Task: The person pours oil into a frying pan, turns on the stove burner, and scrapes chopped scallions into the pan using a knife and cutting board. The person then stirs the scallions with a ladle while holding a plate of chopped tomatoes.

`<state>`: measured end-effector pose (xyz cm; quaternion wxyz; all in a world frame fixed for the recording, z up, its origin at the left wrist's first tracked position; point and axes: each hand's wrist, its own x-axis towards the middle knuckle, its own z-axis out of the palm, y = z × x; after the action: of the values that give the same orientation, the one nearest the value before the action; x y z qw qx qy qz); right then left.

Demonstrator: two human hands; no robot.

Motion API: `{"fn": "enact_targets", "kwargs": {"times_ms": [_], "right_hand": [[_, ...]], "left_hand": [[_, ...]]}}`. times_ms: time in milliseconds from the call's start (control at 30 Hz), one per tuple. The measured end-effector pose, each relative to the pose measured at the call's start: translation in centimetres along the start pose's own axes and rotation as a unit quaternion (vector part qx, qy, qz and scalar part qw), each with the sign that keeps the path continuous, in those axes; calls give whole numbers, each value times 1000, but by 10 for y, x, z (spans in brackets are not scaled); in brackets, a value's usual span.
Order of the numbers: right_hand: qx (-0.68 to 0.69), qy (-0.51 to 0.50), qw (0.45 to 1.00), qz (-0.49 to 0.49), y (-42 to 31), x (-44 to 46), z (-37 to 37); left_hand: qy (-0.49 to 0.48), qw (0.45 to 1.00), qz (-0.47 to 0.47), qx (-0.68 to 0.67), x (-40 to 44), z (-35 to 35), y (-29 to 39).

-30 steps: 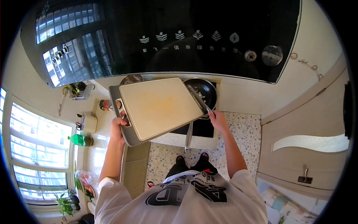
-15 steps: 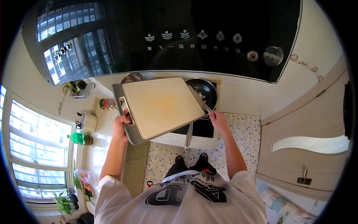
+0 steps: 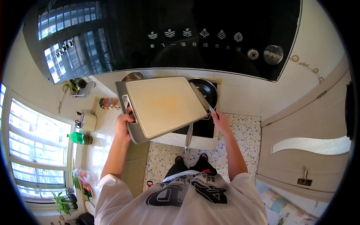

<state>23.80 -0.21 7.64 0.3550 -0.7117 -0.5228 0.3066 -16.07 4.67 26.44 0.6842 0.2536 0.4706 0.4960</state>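
Note:
My left hand (image 3: 123, 123) is closed around the slotted handle of a cream cutting board (image 3: 167, 107) with a grey rim. The board is held up over the stove, its right side beside a black wok (image 3: 208, 89). In my right hand (image 3: 220, 122) is a kitchen knife (image 3: 201, 96), its blade lying along the board's right edge above the wok. Only a yellowish stain shows on the board's top. The board and blade hide part of the wok's inside. A long metal handle (image 3: 188, 138) sticks out below the board.
A black range hood (image 3: 168, 56) hangs ahead. Another metal pot (image 3: 133, 76) is partly hidden behind the board. Along the left counter stand seasoning jars (image 3: 108, 103), a utensil holder (image 3: 88, 122) and a green bottle (image 3: 79, 138). A door (image 3: 307, 138) is on the right.
The board and knife have shifted very slightly to the right in view. The white pieces seen in the wok earlier are now mostly hidden. Both hands keep their hold.

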Motion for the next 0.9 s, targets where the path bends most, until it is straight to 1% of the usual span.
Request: {"fn": "enact_targets", "kwargs": {"times_ms": [33, 133, 233, 333, 433, 533, 633, 733, 833, 900], "right_hand": [[42, 4, 999, 6, -1, -1, -2], [-5, -22, 999, 39, -15, -3, -14], [-55, -24, 998, -18, -2, 3, -8], [-108, 20, 994, -19, 7, 5, 1], [-83, 20, 996, 4, 9, 7, 0], [-76, 49, 996, -2, 4, 2, -1], [-161, 60, 985, -2, 9, 5, 1], [-157, 67, 985, -27, 11, 2, 1], [-167, 53, 983, -48, 14, 4, 3], [-139, 57, 988, -36, 13, 6, 6]], "left_hand": [[3, 1000, 2, 1, 1, 0, -1], [14, 1000, 8, 1, 1, 3, -4], [17, 1000, 11, -2, 3, 1, -4], [22, 1000, 9, 0, 1, 1, -4], [22, 1000, 10, 2, -5, 5, 1], [20, 1000, 19, 0, -7, 2, 2], [21, 999, 27, 2, -13, -1, 1], [26, 999, 34, 0, -19, -10, 0], [44, 998, 37, -13, -25, -16, -1], [66, 997, 40, -26, -33, -23, -2]]}}
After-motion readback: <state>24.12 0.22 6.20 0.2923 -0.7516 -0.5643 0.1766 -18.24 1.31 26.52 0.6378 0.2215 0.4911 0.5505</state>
